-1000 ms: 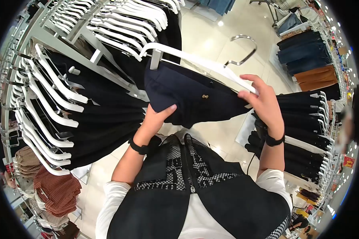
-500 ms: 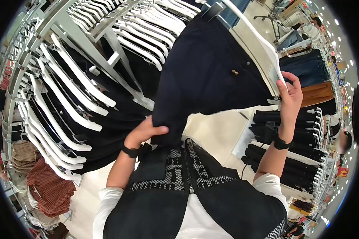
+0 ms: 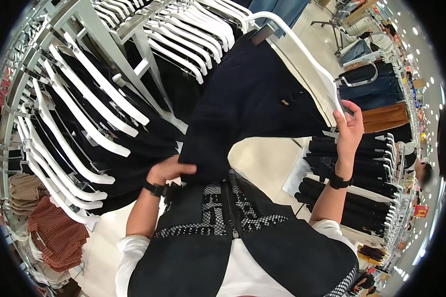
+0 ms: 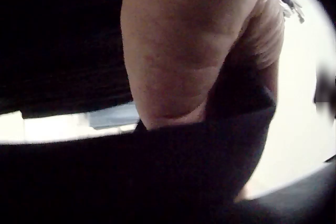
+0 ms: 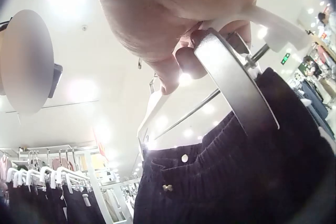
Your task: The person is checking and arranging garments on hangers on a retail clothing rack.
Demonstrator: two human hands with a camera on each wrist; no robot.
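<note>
A dark navy garment point(image 3: 248, 94) hangs by clips from a white hanger point(image 3: 302, 39). Its gathered waistband point(image 5: 226, 150), with a round button and a small gold bow point(image 5: 167, 188), shows in the right wrist view. At the hanger's near end, my right hand point(image 3: 351, 121) grips the white arm, with the curved metal hook point(image 3: 366, 80) just above. Lower down, my left hand point(image 3: 171, 169) pinches the garment's lower edge, thumb in front and fingers hidden behind. Dark cloth point(image 4: 173, 166) covers that thumb's tip in the left wrist view.
To the left a round metal rail point(image 3: 10, 119) carries white hangers point(image 3: 96, 94) with black clothes. Several more hangers crowd a rack at the top. On the right hang black garments point(image 3: 352, 203) and brown trousers point(image 3: 389, 117). Rust-coloured checked clothes point(image 3: 59, 232) hang lower left.
The garment, earlier bunched short between the hands, now stretches longer. My right hand moved right with the hanger, then slightly back left; my left hand moved down and left with the cloth.
</note>
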